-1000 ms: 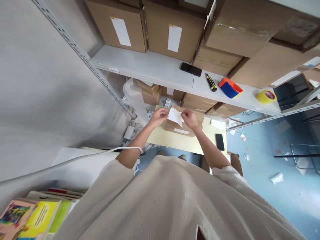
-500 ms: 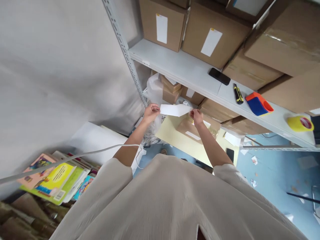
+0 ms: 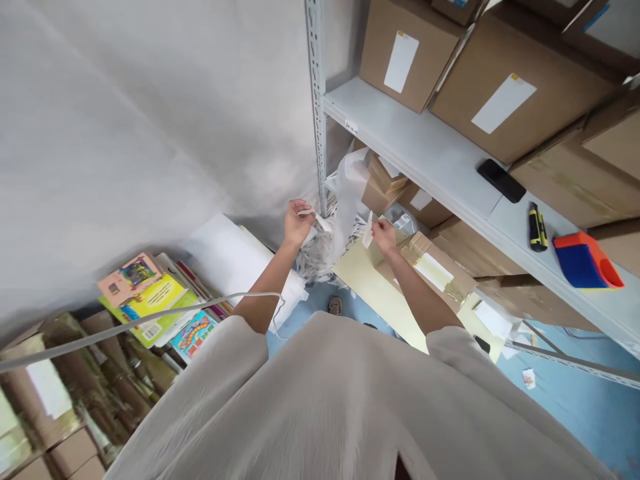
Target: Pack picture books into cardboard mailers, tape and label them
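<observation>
My left hand (image 3: 297,225) is closed on a curled white paper strip (image 3: 323,226) that hangs toward the right. In a pinch, my right hand (image 3: 384,236) holds a narrow white paper piece (image 3: 368,231), seen nearly edge-on. A gap separates the two pieces. Below my right forearm, a taped cardboard box (image 3: 453,280) with a white label (image 3: 433,271) rests on a pale yellow table (image 3: 367,280). Beneath and between the hands lies a heap of shredded white strips (image 3: 317,257).
A grey metal shelf (image 3: 425,143) carries cardboard boxes (image 3: 410,57), a black phone (image 3: 501,180), a yellow-black utility knife (image 3: 537,228) and an orange-blue holder (image 3: 587,261). On the left are books (image 3: 155,300), a white roll (image 3: 235,260) and a grey cable (image 3: 165,310) crossing the view.
The white sheet stretched between both hands is now two separate pieces, one in each hand. The view has turned left, so the shelf sits farther right.
</observation>
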`<action>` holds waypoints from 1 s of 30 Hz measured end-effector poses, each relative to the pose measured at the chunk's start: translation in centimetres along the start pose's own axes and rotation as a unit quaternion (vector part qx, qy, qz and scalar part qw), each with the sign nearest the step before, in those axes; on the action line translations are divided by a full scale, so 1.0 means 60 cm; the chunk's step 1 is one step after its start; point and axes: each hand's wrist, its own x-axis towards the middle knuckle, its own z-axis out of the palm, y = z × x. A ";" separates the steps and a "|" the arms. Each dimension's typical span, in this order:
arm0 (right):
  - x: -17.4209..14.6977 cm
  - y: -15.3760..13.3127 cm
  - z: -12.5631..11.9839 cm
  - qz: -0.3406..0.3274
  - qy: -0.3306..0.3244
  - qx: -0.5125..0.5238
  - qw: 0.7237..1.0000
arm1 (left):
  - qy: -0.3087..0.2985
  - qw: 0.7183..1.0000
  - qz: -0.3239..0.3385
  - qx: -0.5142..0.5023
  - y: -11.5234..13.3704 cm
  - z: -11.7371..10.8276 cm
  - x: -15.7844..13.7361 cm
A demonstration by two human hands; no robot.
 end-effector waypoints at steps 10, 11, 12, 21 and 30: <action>-0.031 -0.038 0.066 -0.098 -0.233 0.045 0.967 | 0.002 1.000 -0.002 -0.026 0.011 0.018 -0.011; -0.035 -0.038 0.062 -0.102 -0.242 0.041 0.964 | -0.005 1.000 -0.001 -0.030 0.009 0.027 -0.016; -0.039 -0.037 0.057 -0.106 -0.244 0.035 0.963 | -0.013 0.999 0.001 -0.034 0.006 0.037 -0.021; -0.056 -0.033 -0.060 -0.095 -0.082 -0.053 0.991 | -0.116 0.991 0.000 -0.067 -0.003 0.140 -0.051; -0.113 0.016 -0.214 -0.059 -0.001 0.031 0.998 | -0.236 0.972 0.012 0.015 0.008 0.281 -0.110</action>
